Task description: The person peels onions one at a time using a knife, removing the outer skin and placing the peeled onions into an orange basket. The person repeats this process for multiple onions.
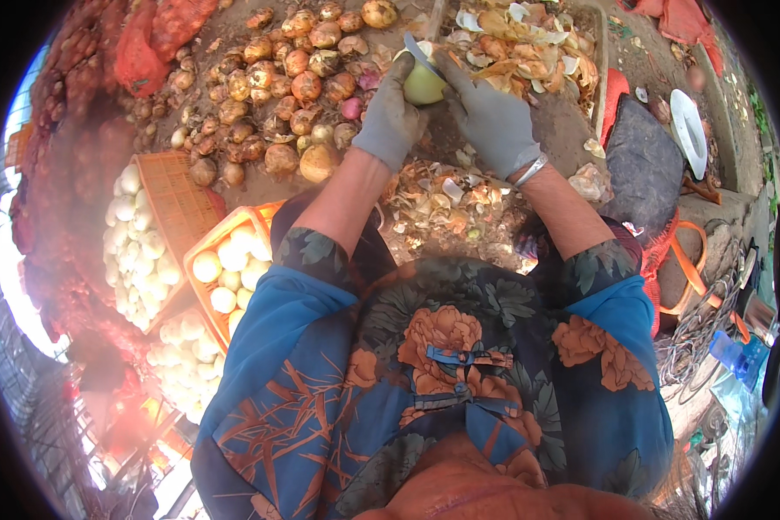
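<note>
My left hand (393, 114), in a soiled grey glove, grips a pale green, peeled onion (422, 86) from its left side. My right hand (491, 117), gloved alike, is shut on a knife, whose blade (418, 52) lies slantwise across the top of the onion. The knife's handle is hidden in my fingers. Both hands are held out over the ground, and the right fingertips are close to the onion's right side. Just left of my left hand lies a small purple-red onion (351, 108).
Unpeeled brown onions (305, 84) cover the ground at left. An orange plastic crate (195, 250) holds peeled onions; another crate (175, 201) stands beside white ones. Onion skins (455, 201) lie between my knees, and more skins (526, 52) fill a shallow tray. Red mesh sacks (156, 52) stand far left.
</note>
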